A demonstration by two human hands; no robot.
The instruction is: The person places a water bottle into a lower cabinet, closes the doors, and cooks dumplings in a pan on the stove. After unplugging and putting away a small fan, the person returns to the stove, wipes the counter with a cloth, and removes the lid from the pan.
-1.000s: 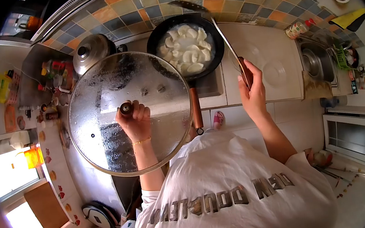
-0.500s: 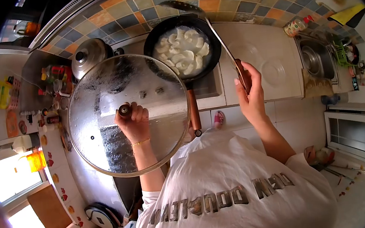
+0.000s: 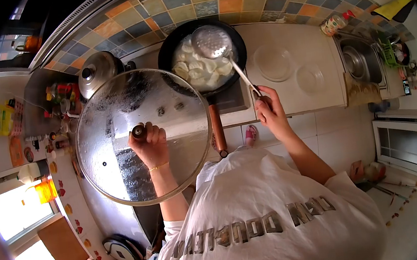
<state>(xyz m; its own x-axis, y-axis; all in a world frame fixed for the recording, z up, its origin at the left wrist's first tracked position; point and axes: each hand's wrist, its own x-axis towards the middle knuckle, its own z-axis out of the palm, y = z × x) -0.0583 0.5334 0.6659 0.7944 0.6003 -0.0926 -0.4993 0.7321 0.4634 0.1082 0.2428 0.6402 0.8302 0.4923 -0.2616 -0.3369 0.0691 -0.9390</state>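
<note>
My left hand (image 3: 150, 143) is closed around the knob of a large glass lid (image 3: 105, 163), which is wet with droplets and tilted up to the left of the pan. In my right hand (image 3: 270, 111) is the handle of a perforated skimmer (image 3: 212, 42). Its round head is over the dark wok (image 3: 164, 58), covering part of the contents; whether it touches the liquid I cannot tell. Pale dumplings (image 3: 196, 73) lie in cloudy water inside the wok. The wok's brown handle (image 3: 218, 129) points toward my body.
A steel lidded pot (image 3: 98, 73) stands left of the wok. Two clear round dishes (image 3: 273, 62) are on the counter at right, beyond which sit a bottle (image 3: 333, 24) and a steel sink (image 3: 359, 61). A tiled wall (image 3: 205, 1) runs along the back.
The skimmer has swung from up by the tiled wall down over the wok, its head now above the dumplings. My right hand moved slightly left. My left hand still holds the lid.
</note>
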